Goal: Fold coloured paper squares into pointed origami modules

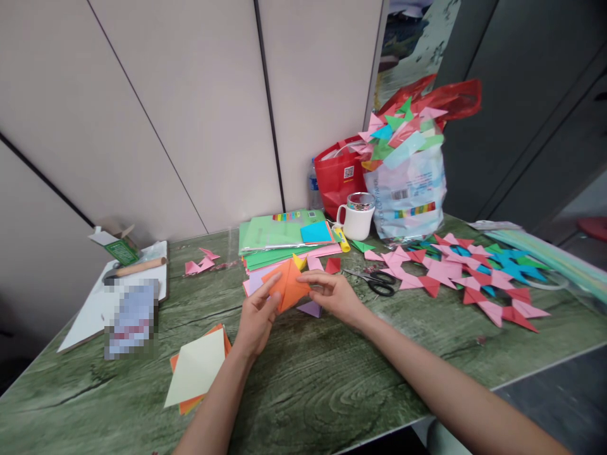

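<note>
An orange sheet of folded paper (290,292) is held up over the front middle of the table, its creases showing. My left hand (258,316) grips it from the left, thumb in front. From the right, the fingertips of my right hand (334,294) pinch its edge. Just behind it lie a yellow folded piece (298,261), a red one (332,265) and a purple one (310,308). Black-handled scissors (379,282) rest to the right of my right hand. Nearer my left forearm sits a small stack of cream and orange paper squares (196,370).
Several pink, red and blue folded stars (443,268) spread over the right side. Behind stand a white mug (358,222), a red bag (339,180) and a stuffed paper bag (410,189). Green paper packs (265,234) lie at the back; a white board (85,328) lies left.
</note>
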The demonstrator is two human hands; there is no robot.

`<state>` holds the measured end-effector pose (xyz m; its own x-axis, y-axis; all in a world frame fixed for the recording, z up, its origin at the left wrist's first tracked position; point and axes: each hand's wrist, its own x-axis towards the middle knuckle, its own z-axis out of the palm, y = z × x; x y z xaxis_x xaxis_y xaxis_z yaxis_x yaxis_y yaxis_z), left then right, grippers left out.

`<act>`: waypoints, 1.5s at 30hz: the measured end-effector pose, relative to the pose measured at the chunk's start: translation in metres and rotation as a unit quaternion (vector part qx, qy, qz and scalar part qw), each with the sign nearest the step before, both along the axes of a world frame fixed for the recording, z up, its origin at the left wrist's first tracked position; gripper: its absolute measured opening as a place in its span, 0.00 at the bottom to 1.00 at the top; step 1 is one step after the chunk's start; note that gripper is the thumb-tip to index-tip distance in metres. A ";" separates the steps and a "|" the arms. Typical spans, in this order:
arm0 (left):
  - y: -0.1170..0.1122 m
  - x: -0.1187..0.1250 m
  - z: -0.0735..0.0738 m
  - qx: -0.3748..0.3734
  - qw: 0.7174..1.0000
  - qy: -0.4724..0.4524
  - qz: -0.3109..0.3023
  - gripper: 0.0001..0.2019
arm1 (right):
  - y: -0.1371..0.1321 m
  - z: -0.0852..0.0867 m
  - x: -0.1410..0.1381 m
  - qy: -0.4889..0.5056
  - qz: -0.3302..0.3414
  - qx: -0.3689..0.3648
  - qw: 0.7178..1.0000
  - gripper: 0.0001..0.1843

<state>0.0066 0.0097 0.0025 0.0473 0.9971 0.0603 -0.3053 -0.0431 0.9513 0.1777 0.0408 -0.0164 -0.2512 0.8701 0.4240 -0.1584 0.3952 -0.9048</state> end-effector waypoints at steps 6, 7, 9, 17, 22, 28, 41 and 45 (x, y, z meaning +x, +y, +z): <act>0.000 0.001 -0.001 0.017 0.999 0.049 0.004 0.26 | -0.001 0.001 -0.001 -0.009 -0.012 0.005 1.000 0.18; 0.000 0.000 -0.001 0.019 0.998 0.061 0.008 0.26 | -0.002 0.002 -0.001 -0.012 -0.014 0.004 1.000 0.16; 0.000 0.000 0.000 0.020 0.995 0.097 0.021 0.25 | -0.003 0.003 0.000 -0.016 -0.021 -0.004 1.000 0.13; -0.006 0.003 0.005 0.005 0.976 0.198 -0.091 0.19 | -0.004 0.009 0.002 0.004 -0.034 -0.029 0.999 0.07; -0.006 0.004 0.003 -0.005 0.979 0.183 -0.090 0.19 | -0.004 0.005 0.001 -0.023 0.003 -0.057 0.998 0.10; 0.000 0.001 0.001 0.021 0.996 0.084 0.036 0.34 | -0.004 0.006 0.001 -0.018 -0.003 -0.046 0.999 0.14; 0.003 -0.001 -0.004 0.029 0.987 0.102 0.120 0.23 | -0.012 0.012 0.001 -0.095 -0.054 0.041 0.993 0.11; 0.003 -0.001 -0.005 0.037 0.977 0.178 0.107 0.12 | -0.010 0.009 0.001 -0.063 -0.131 0.047 0.988 0.08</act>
